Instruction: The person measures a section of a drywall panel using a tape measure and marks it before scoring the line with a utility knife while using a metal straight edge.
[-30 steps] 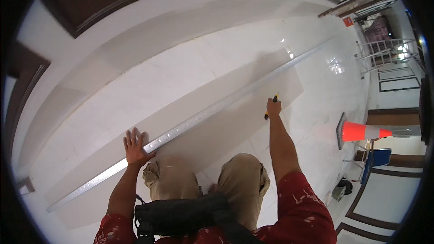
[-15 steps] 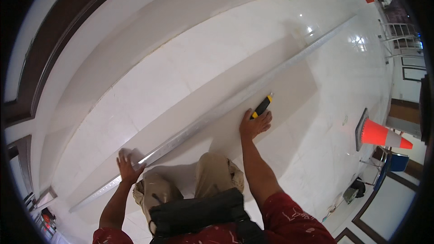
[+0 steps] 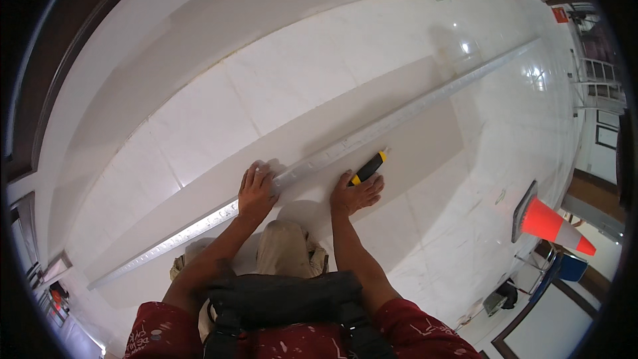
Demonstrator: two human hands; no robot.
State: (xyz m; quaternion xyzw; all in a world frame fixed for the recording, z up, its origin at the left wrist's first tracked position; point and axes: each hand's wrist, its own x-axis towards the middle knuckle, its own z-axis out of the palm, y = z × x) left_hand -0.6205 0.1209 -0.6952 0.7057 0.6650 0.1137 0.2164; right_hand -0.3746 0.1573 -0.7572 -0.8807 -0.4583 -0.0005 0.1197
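We see left hand (image 3: 258,189) at centre, fingers extended across metal bar (image 3: 359,139) running lower left to upper right; right hand (image 3: 357,195), centre, fingers half-curled, cutter (image 3: 367,168) held thumb-side.

Wearer: dark red short-sleeved shirt (image 3: 163,332), pale print and flecks on the cloth. Tan trousers (image 3: 282,249). Black pouch (image 3: 286,299) across front, black straps (image 3: 355,326). Left hand (image 3: 256,193), right hand (image 3: 351,196) bare.
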